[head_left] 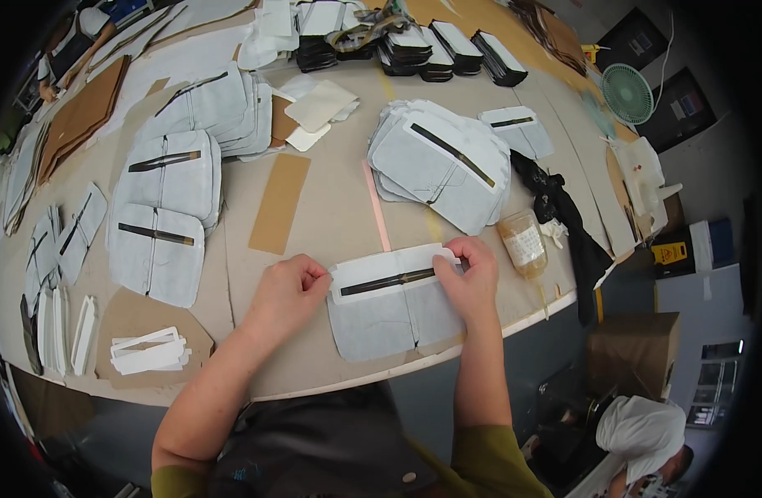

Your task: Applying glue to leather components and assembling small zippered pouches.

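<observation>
A pale grey fabric panel (372, 328) lies flat at the table's front edge. Along its upper part runs a white frame-shaped strip (427, 255) around a dark zipper-like slot (387, 281). My left hand (285, 300) is closed, its thumb and forefinger pinched at the panel's upper left corner. At the upper right corner, my right hand (472, 278) grips the edge, thumb on top and fingers curled behind. Beyond the panel sits a stack of similar grey panels (439, 158). To the left are more stacked panels (161, 249), and white frame-shaped strips (153, 350) rest on a brown card.
A bottle of amber liquid (523, 242) lies right of my right hand, near a black cloth (563, 216). A brown card strip (279, 203) lies mid-table. Dark-edged bundles (455, 50) line the back. A green fan (626, 94) stands right; another person (642, 432) sits lower right.
</observation>
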The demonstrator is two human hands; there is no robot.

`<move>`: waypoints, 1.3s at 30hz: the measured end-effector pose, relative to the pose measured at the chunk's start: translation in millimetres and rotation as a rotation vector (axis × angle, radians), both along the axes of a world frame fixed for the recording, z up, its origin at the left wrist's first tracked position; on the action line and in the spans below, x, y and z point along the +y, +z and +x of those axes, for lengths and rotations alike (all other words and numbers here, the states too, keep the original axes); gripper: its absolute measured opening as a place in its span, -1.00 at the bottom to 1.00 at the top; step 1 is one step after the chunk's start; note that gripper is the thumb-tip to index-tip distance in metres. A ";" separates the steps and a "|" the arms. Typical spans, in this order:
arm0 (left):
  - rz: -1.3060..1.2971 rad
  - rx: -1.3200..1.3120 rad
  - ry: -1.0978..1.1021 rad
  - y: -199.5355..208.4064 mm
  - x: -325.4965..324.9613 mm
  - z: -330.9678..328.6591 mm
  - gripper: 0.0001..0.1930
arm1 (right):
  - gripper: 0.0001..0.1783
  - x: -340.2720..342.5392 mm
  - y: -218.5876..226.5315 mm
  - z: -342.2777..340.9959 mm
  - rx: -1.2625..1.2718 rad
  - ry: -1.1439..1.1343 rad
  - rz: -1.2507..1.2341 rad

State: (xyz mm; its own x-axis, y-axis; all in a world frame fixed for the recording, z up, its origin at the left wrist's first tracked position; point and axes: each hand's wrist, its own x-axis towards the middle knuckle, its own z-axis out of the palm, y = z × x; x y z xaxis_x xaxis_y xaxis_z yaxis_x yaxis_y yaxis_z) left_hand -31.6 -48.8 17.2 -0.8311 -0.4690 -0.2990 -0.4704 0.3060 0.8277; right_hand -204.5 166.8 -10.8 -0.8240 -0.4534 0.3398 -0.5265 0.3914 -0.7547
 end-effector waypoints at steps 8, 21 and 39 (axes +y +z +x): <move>-0.049 0.031 0.025 -3.5 3.3 3.0 -0.83 | -0.88 -2.7 -1.4 3.1 0.016 0.023 0.015; -0.111 0.086 0.047 -10.1 9.3 3.0 -0.86 | -0.87 -0.6 -1.6 2.2 -0.052 -0.007 0.013; -0.418 0.117 -0.034 -11.1 23.5 -0.1 -0.87 | -0.89 3.4 -2.5 1.6 -0.023 -0.026 0.008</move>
